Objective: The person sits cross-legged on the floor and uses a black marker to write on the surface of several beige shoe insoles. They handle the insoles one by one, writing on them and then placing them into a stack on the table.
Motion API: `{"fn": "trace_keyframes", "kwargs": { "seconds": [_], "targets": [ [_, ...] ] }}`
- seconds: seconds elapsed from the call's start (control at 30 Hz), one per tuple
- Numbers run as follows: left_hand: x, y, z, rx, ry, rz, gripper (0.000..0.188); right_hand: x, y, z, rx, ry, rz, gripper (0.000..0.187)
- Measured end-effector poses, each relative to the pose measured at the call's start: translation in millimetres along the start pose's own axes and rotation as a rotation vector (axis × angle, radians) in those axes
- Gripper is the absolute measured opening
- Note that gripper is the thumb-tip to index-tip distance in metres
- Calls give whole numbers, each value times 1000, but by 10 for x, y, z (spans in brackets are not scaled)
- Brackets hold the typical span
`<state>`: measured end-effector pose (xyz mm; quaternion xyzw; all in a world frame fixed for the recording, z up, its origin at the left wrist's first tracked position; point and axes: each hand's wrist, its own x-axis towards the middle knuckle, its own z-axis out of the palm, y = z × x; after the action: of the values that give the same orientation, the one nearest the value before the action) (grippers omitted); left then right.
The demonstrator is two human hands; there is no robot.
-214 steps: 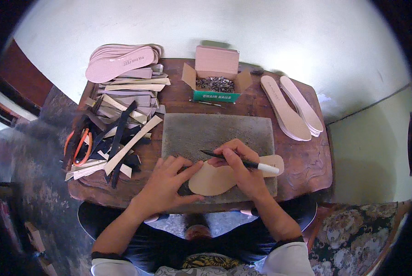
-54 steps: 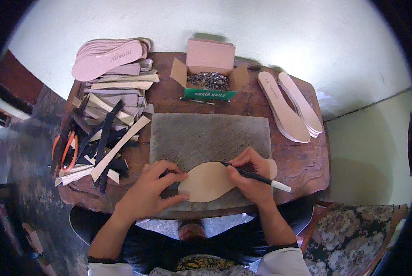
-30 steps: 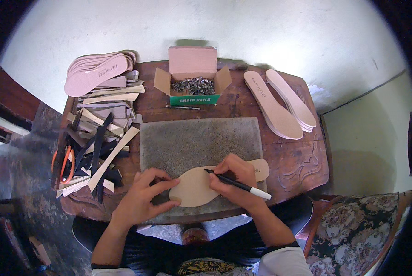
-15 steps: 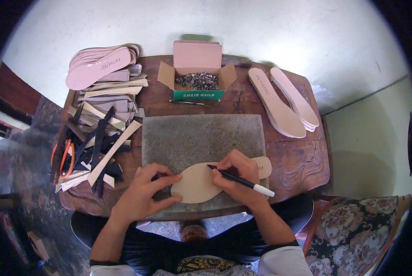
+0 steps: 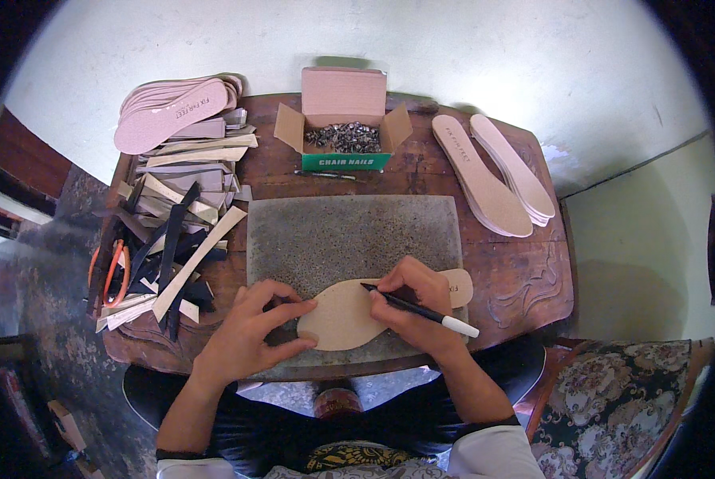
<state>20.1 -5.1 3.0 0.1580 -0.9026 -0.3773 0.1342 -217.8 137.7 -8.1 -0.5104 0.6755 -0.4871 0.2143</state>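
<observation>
A tan shoe insole (image 5: pixel 343 316) lies flat across the dark grey mat (image 5: pixel 349 231), its wide toe end to the left and its heel to the right. Thumb and fingers of my left hand (image 5: pixel 254 327) grip the edges of the toe end. In my right hand (image 5: pixel 417 299) is a black marker pen (image 5: pixel 405 306) with a white cap on its back end. The pen's tip is at the insole's far edge, near the middle of its length. My right hand rests over the narrow part of the insole and hides some of it.
An open cardboard box (image 5: pixel 344 162) of small nails stands behind the mat. Two insole stacks (image 5: pixel 489 191) lie at the right, and pink insoles (image 5: pixel 174 120) at the far left. Strap strips (image 5: pixel 202 259) and orange-handled scissors (image 5: pixel 116 275) crowd the wooden table's (image 5: pixel 525 279) left side.
</observation>
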Motion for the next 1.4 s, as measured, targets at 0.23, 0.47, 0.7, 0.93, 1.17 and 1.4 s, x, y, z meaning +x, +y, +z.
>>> {"fn": "trace_keyframes", "kwargs": {
  "seconds": [0.23, 0.47, 0.7, 0.93, 1.17, 1.4],
  "targets": [
    [-3, 0, 6, -5, 1, -3, 53, 7, -2, -10, -44, 0, 1, 20],
    [-9, -14, 7, 5, 2, 3, 53, -2, 5, -71, 47, 28, 83, 20],
    [-6, -9, 16, 23, 6, 8, 53, 4, 28, -116, -44, 16, 41, 19],
    [-7, -8, 12, 10, -6, -14, 55, 2, 16, -101, -20, 13, 40, 19],
    [-8, 12, -6, 12, -26, -51, 58, 16, 24, -102, -38, 8, 11, 18],
    [-5, 4, 2, 19, -14, -37, 59, 12, 16, -94, -39, 6, 31, 18]
  ]
}}
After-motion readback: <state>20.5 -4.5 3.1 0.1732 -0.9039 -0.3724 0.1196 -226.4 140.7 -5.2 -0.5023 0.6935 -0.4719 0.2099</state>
